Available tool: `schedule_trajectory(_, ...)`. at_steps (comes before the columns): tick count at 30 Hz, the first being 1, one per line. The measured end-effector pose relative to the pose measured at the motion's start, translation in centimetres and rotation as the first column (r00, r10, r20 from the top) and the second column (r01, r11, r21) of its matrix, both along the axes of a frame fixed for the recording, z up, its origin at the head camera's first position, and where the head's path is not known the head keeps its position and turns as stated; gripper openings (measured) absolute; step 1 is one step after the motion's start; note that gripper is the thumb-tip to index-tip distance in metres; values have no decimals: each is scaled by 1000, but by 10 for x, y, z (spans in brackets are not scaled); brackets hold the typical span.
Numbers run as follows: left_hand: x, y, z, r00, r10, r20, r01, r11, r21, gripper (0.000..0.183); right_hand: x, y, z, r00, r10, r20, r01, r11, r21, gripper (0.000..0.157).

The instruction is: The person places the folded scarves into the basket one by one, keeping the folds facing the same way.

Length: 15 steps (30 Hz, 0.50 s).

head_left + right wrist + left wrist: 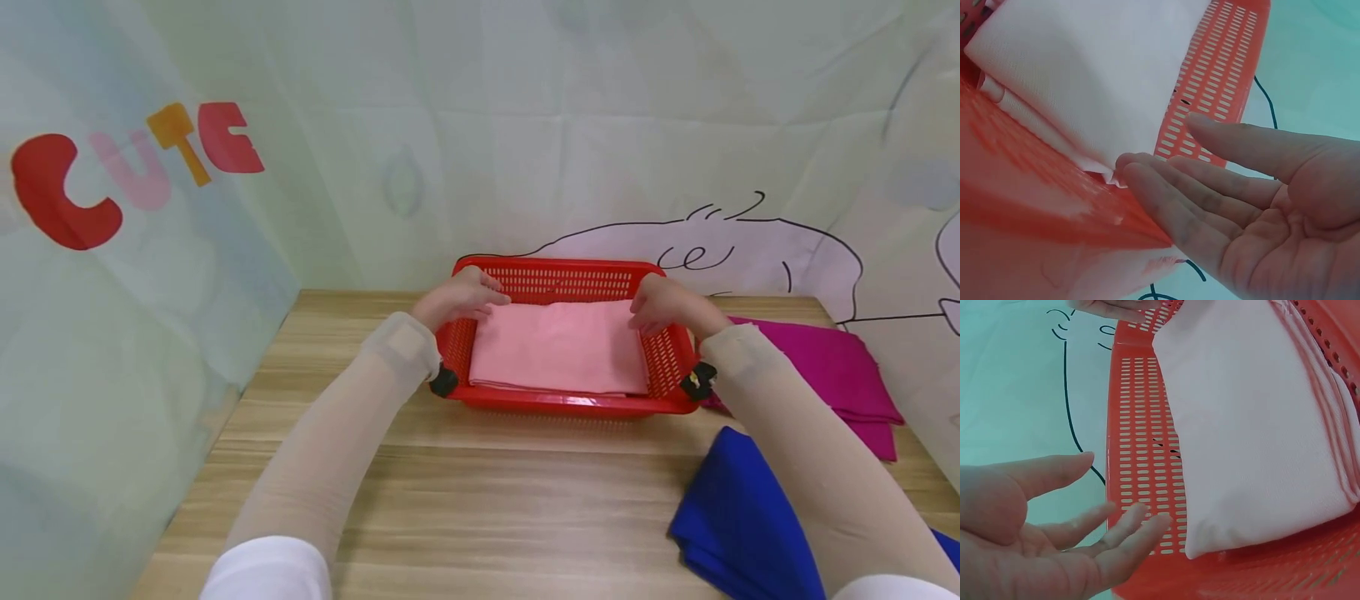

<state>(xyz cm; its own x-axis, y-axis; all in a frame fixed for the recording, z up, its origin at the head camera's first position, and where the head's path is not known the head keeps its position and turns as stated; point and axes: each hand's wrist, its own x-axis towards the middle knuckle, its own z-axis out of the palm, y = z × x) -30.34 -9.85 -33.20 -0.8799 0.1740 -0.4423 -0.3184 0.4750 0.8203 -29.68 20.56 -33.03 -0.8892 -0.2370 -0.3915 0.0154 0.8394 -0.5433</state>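
A folded pink cloth [558, 348] lies flat inside a red plastic basket [577, 406] with slotted walls. Over the basket's left end is my left hand [463, 298], fingers relaxed and apart from the cloth in the left wrist view. My right hand [669, 305] reaches over the opposite end, its fingertips right at the cloth's corner. In the right wrist view its loosely bent fingers [1175, 203] pinch nothing. The layered fold edges of the pink cloth [1329, 419] face the basket's near wall.
A folded magenta cloth [832, 367] lies on the wooden table [480, 500] right of the basket. Nearer, a blue cloth [742, 517] is partly covered by my right forearm. A printed curtain [525, 150] stands behind the basket and along the left side.
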Motion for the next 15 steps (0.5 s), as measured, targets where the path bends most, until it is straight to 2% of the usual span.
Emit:
schedule_trajectory(4,1,-3,1,1000,-19,-23,20,1000,17,47,1,3,1,999,31,-15,-31,999,-7,38)
schedule_trajectory(7,1,-6,2,997,-28,-76,30,999,16,42,2,6,0,998,53,-19,-53,998,-28,37)
schedule_trajectory(15,5,-13,3,963,-49,-266,13,991,-136,33,11,13,0,996,57,-70,-61,996,-70,38)
